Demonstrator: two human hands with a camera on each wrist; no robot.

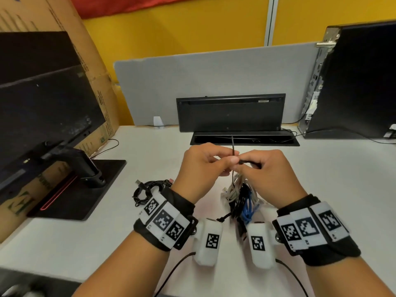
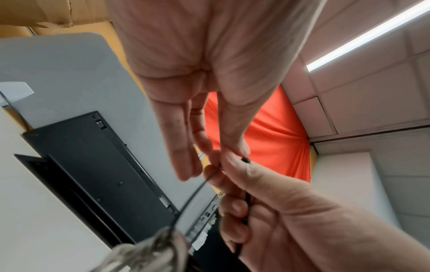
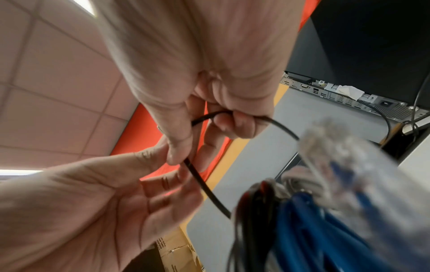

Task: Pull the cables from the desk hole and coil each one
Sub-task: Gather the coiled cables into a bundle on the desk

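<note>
A thin black cable [image 1: 233, 144] runs up from the desk hole [image 1: 244, 140] to my two hands, which meet just above the white desk [image 1: 332, 179]. My left hand [image 1: 225, 159] pinches the cable between thumb and fingertip, its other fingers straight. My right hand [image 1: 244, 165] has its fingers curled round the same cable [image 3: 204, 187]; the cable's black end [image 2: 246, 159] pokes out by my left thumb. Under my hands lies a bundle of white, black and blue cables [image 1: 240, 196]. A coiled black cable [image 1: 145, 189] lies on the desk by my left wrist.
The hole's black lid [image 1: 230, 113] stands open against a grey divider panel [image 1: 214, 78]. A monitor on a flat black base [image 1: 85, 189] and a cardboard box [image 1: 100, 86] fill the left side. A computer tower [image 1: 353, 82] with its own cables stands at the right.
</note>
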